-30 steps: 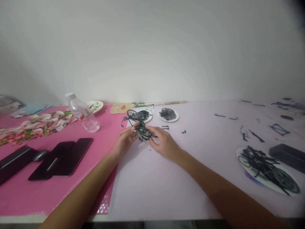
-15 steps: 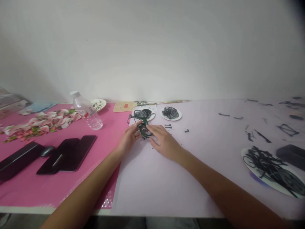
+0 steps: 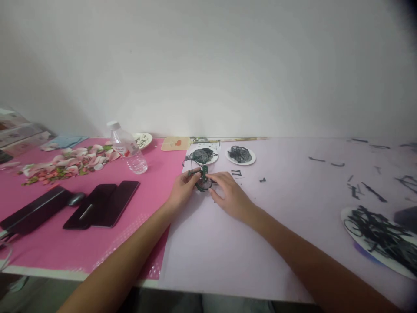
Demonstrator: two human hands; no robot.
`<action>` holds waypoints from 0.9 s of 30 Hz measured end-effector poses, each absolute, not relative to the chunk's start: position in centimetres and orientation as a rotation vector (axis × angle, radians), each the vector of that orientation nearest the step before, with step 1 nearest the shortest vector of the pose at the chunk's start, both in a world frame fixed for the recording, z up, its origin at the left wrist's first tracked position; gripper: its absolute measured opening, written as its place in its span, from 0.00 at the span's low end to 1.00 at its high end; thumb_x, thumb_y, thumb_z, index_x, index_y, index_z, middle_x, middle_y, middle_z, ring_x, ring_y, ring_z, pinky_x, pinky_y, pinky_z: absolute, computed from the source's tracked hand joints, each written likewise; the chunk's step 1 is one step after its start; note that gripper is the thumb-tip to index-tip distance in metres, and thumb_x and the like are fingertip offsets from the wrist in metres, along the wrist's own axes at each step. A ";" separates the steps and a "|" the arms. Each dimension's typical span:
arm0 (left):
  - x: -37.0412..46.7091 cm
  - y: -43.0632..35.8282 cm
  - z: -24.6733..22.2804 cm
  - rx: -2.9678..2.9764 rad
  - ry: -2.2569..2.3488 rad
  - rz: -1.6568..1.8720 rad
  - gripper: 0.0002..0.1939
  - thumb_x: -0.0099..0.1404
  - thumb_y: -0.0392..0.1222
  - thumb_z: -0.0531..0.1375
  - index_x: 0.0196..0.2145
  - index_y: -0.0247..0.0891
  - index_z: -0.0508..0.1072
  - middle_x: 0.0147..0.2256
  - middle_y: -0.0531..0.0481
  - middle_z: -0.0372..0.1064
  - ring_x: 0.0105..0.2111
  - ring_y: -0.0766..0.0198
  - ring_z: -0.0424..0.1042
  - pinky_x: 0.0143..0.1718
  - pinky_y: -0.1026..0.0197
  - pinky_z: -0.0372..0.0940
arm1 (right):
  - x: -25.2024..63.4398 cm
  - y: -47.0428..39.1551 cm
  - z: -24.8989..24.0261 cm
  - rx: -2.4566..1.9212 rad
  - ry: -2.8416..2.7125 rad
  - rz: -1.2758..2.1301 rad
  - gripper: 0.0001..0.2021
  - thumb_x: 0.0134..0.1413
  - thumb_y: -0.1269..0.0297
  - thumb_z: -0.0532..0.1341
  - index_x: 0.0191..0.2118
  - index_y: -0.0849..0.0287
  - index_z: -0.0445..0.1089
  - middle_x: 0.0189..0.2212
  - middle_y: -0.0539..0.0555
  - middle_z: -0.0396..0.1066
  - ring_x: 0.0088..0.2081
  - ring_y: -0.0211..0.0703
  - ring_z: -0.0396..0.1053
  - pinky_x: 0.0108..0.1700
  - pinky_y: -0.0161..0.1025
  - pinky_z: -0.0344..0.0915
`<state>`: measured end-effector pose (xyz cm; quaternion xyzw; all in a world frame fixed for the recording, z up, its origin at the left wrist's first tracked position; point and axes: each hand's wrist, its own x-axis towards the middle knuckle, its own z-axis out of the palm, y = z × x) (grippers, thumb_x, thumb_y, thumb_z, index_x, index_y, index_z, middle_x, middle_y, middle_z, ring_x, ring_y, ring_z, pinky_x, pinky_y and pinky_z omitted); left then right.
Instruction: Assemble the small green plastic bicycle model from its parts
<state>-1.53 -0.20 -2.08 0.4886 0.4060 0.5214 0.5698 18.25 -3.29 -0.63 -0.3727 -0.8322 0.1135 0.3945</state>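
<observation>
- Bike (image 3: 204, 172) was held between both hands, just in front of a plate (image 3: 213, 161).
- Left hand (image 3: 184, 189) gripped its left side; right hand (image 3: 233, 195) pinched its wheel (image 3: 205, 184).
- Excess pressure could have bent the thin spokes; a loose pinch, dropped it.

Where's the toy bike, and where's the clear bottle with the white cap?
Toy bike (image 3: 205, 184): head view, on the wheel between the person's hands.
Clear bottle (image 3: 127, 149): head view, on its middle, around the label.
</observation>
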 end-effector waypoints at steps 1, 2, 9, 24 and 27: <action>-1.5 -0.2 -2.1 1.167 0.969 1.224 0.28 0.65 0.55 0.67 0.56 0.34 0.76 0.47 0.41 0.79 0.42 0.58 0.78 0.48 0.56 0.71 | 18.2 -3.3 -0.7 -0.962 -2.094 0.284 0.21 0.65 0.71 0.60 0.62 0.53 0.67 0.53 0.59 0.73 0.57 0.54 0.67 0.59 0.56 0.69; -1.5 -0.3 -2.1 1.185 0.978 1.226 0.29 0.65 0.55 0.67 0.56 0.34 0.76 0.48 0.40 0.78 0.42 0.58 0.78 0.49 0.55 0.71 | 18.2 -3.3 -0.7 -0.979 -2.077 0.278 0.20 0.65 0.71 0.60 0.60 0.53 0.68 0.51 0.59 0.73 0.56 0.54 0.68 0.58 0.56 0.70; -1.3 -0.4 -2.0 1.198 0.915 1.253 0.32 0.65 0.55 0.67 0.60 0.32 0.72 0.49 0.39 0.78 0.45 0.55 0.78 0.52 0.52 0.71 | 18.2 -3.0 -1.2 -1.048 -1.949 0.232 0.18 0.64 0.72 0.59 0.57 0.53 0.67 0.48 0.58 0.74 0.52 0.54 0.68 0.56 0.54 0.68; -1.9 -0.7 -1.5 1.624 1.265 1.405 0.27 0.71 0.54 0.60 0.62 0.37 0.72 0.44 0.44 0.79 0.36 0.60 0.76 0.42 0.60 0.69 | 20.1 -1.5 -2.1 -1.420 -2.116 -0.282 0.05 0.65 0.67 0.62 0.42 0.57 0.76 0.43 0.61 0.75 0.50 0.60 0.64 0.46 0.53 0.62; -1.9 -0.8 -1.5 1.626 1.273 1.388 0.27 0.70 0.54 0.60 0.61 0.38 0.73 0.42 0.45 0.79 0.35 0.60 0.75 0.42 0.60 0.68 | 20.9 -1.4 -2.2 -1.458 -2.154 -0.426 0.08 0.67 0.64 0.61 0.34 0.57 0.74 0.36 0.61 0.73 0.48 0.60 0.62 0.44 0.53 0.60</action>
